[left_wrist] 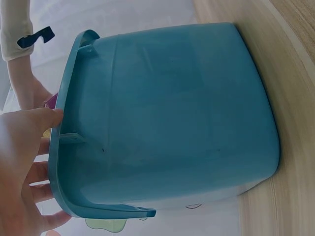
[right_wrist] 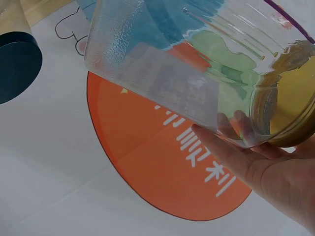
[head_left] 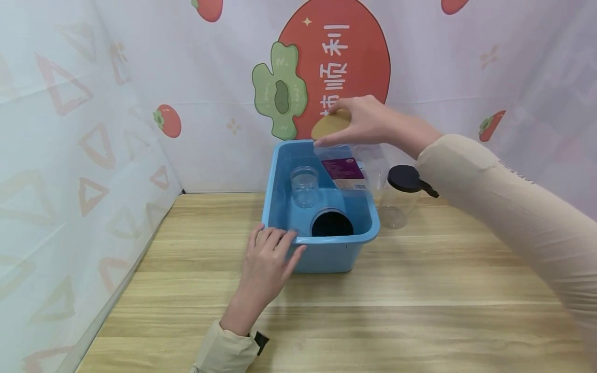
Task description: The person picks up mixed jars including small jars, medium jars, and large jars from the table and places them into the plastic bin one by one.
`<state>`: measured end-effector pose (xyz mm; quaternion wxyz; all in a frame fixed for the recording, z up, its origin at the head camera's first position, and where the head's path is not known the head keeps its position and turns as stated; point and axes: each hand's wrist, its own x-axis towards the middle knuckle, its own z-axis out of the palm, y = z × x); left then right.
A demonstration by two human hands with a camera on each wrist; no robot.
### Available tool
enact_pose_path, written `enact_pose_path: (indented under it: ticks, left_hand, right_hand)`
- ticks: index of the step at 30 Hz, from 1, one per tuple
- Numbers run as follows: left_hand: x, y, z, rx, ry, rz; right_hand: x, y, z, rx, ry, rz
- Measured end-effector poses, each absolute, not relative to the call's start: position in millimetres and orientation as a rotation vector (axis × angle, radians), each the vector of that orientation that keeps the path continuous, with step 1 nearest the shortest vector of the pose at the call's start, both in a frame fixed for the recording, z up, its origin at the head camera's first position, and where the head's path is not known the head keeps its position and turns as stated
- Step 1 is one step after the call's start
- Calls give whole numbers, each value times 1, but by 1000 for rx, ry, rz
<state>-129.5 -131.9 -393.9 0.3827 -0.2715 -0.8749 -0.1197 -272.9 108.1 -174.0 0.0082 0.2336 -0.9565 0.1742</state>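
My right hand (head_left: 370, 122) grips a clear plastic jar (head_left: 347, 173) near its gold lid (head_left: 328, 124). The jar is tilted above the back right of a blue plastic bin (head_left: 324, 258) and bears a purple label. In the right wrist view, droplets cling inside the clear wall of the jar (right_wrist: 118, 44), and the fingers wrap round its lid end. At the bin's near left corner, my left hand (head_left: 265, 264) holds the rim, its thumb (left_wrist: 49, 117) on the outside and its fingers over the edge.
Inside the bin are a small clear jar (head_left: 305, 194) and a round black-topped container (head_left: 332, 224). Right of the bin, a clear jar with a black lid (head_left: 403, 178) stands on the wooden table (head_left: 420, 311). A printed cloth (head_left: 224, 155) hangs behind and at the left.
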Motion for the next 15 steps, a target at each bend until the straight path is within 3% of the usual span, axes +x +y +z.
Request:
enact_pose_path:
  ticks: [15]
  left_hand:
    - [-128,-131,-392,-686,-2244,-300]
  right_hand:
    - [-278,98,-186,768,-2973,575]
